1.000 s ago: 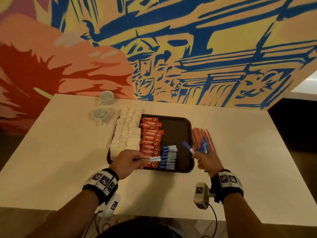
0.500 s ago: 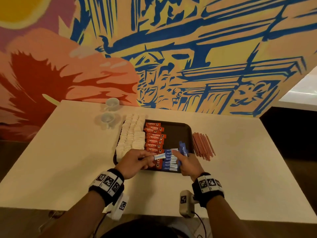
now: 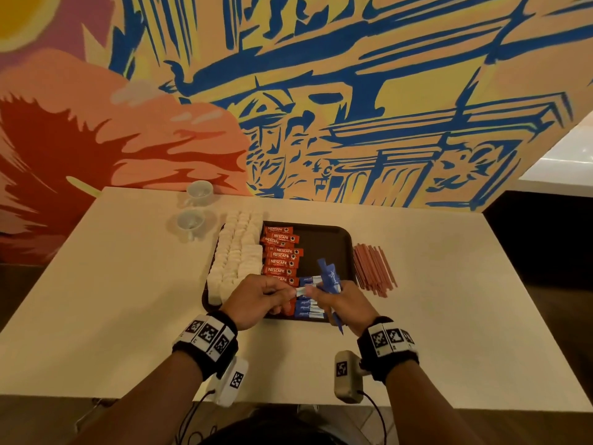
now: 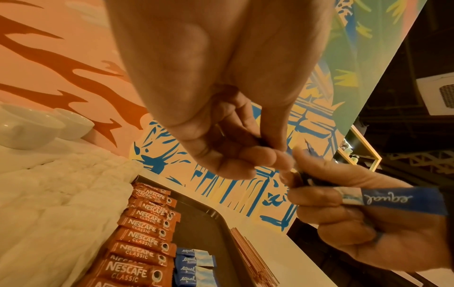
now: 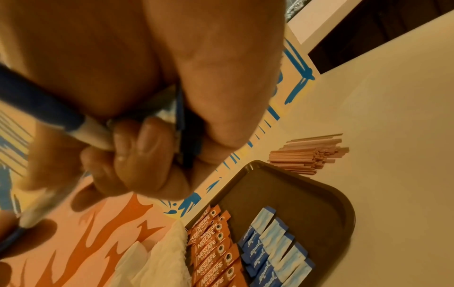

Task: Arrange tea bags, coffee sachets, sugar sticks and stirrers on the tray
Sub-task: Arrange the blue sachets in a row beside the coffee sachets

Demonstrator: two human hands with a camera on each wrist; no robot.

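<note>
A dark brown tray (image 3: 333, 242) holds white tea bags (image 3: 237, 252) on its left, a column of red Nescafe sachets (image 3: 282, 255) and a short row of blue sugar sticks (image 3: 308, 309) near its front edge. Brown stirrers (image 3: 373, 268) lie on the table just right of the tray. My left hand (image 3: 287, 292) pinches one blue-and-white sugar stick (image 3: 301, 290) over the tray's front. My right hand (image 3: 321, 295) grips a bundle of blue sugar sticks (image 3: 329, 277) that stands up out of the fist, and its fingertips meet the left hand's stick. One "equal" stick (image 4: 393, 200) lies across the right fingers.
Two white cups (image 3: 199, 191) (image 3: 191, 220) stand behind the tray's left side by the painted wall. The back right part of the tray (image 3: 324, 248) is bare. The pale table (image 3: 449, 300) extends to the right of the stirrers and to the left of the tea bags.
My right hand has moved left from beside the stirrers to over the tray's front and met the left hand. The left hand has kept hold of its stick, nearly in place.
</note>
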